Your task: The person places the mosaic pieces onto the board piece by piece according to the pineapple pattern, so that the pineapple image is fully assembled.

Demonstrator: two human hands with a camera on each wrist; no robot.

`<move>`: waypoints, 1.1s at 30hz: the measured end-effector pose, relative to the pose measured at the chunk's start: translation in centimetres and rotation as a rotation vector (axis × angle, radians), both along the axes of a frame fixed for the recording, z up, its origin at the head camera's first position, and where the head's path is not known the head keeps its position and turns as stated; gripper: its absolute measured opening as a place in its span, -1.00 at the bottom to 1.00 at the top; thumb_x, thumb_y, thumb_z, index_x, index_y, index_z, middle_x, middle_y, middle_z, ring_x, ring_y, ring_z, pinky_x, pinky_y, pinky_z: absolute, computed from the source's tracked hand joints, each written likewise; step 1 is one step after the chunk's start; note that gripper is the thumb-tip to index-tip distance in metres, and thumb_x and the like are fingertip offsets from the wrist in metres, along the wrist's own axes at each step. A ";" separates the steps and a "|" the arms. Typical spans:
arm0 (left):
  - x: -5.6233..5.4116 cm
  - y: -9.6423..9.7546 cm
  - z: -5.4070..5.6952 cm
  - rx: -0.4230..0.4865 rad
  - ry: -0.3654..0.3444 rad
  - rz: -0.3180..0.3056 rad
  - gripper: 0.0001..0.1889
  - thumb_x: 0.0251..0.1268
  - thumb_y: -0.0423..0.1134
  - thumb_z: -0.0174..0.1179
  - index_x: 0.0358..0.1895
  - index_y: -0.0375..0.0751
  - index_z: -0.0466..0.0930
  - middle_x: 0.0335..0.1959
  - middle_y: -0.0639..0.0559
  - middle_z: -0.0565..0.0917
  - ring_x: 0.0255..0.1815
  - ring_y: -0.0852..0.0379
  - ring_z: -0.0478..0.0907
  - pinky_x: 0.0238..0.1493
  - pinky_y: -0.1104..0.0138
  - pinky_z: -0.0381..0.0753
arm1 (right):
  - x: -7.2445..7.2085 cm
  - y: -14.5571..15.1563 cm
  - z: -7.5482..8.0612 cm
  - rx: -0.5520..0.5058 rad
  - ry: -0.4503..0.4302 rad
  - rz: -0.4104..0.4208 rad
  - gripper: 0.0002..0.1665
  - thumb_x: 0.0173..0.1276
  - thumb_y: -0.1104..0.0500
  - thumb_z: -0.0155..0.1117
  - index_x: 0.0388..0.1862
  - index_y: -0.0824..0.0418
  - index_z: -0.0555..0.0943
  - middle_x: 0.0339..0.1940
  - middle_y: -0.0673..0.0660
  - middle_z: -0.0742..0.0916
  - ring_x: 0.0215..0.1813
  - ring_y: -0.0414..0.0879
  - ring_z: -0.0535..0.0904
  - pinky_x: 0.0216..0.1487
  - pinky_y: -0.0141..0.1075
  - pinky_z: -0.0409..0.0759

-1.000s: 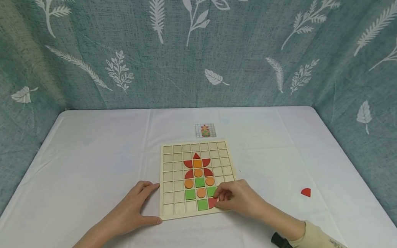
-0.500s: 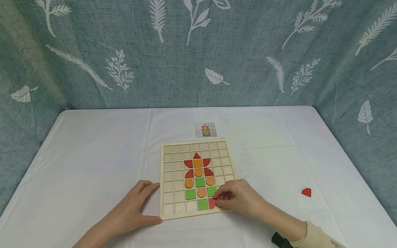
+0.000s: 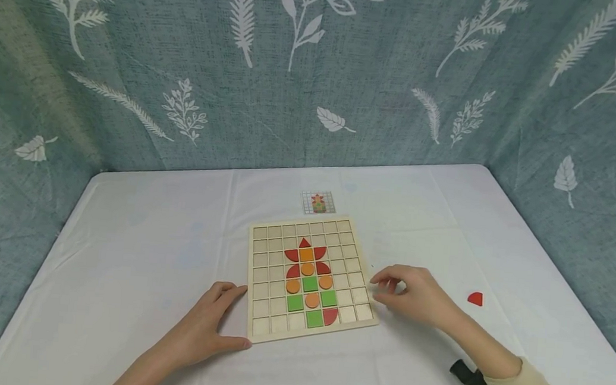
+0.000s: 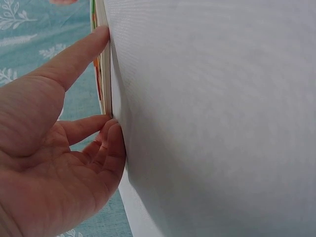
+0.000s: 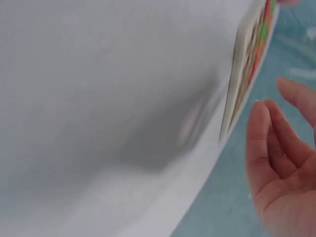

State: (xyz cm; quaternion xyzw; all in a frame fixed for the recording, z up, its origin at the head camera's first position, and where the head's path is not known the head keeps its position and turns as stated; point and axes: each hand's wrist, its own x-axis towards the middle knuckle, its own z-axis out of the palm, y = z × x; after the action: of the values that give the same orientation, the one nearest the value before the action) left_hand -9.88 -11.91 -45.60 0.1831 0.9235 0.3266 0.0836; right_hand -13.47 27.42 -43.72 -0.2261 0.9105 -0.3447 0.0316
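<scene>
A wooden grid board [image 3: 267, 274] lies on the white table, bearing red, orange and green pieces. At its near edge sits a red quarter-circle piece [image 3: 330, 316], right beside a green square piece [image 3: 314, 319]. My left hand [image 3: 199, 328] rests on the table, thumb and index fingertips against the board's left edge; in the left wrist view the thumb [image 4: 81, 59] is straight along that edge. Just right of the board hovers my right hand [image 3: 419, 296], fingers loosely bent and nothing between them. The right wrist view shows a gap between its thumb and fingertips.
One loose red quarter-circle piece [image 3: 475, 298] lies on the table to the right. Behind the board is a small pattern card [image 3: 318, 203] with a coloured figure on a grid. A blue-green leaf-print curtain [image 3: 270, 124] surrounds the table's back and sides.
My right hand has let go of the red quarter-circle piece at the board's near edge and moved right, off the board. My left hand stays at the left edge.
</scene>
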 end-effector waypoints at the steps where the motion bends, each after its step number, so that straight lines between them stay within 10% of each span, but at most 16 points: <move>1: 0.0 0.0 0.0 0.003 -0.001 0.001 -0.03 -0.13 0.06 0.55 0.38 -0.27 0.32 0.20 -0.13 0.36 0.20 -0.12 0.37 0.20 -0.05 0.39 | -0.1 0.7 0.1 0.012 0.002 -0.018 -0.79 0.19 0.22 0.46 -0.17 0.09 0.71 -0.32 -0.15 0.68 -0.27 -0.24 0.52 -0.30 -0.37 0.59; 18: 0.1 -0.2 0.1 0.000 -0.023 0.007 -0.02 -0.13 0.08 0.54 0.39 -0.25 0.32 0.21 -0.10 0.35 0.20 -0.08 0.37 0.20 -0.03 0.39 | 0.6 12.8 1.8 0.246 -0.074 -0.188 -0.59 0.11 0.17 0.53 -0.08 0.28 0.64 -0.18 0.07 0.67 -0.24 -0.12 0.49 -0.36 -0.35 0.53; 33: 0.0 -0.3 0.2 -0.002 0.001 0.009 -0.03 -0.15 0.07 0.56 0.38 -0.22 0.33 0.20 -0.09 0.37 0.19 -0.07 0.38 0.20 -0.03 0.40 | 0.7 14.2 1.1 0.310 -0.213 -0.263 -0.54 0.05 0.17 0.55 -0.11 0.33 0.60 -0.18 0.16 0.65 -0.20 0.01 0.51 -0.29 -0.25 0.54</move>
State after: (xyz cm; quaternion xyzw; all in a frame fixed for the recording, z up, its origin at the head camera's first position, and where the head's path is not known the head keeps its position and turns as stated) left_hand -9.93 -12.23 -45.42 0.1789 0.9247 0.3257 0.0820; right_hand -12.72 41.60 -42.58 -0.0601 0.9658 -0.2236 0.1165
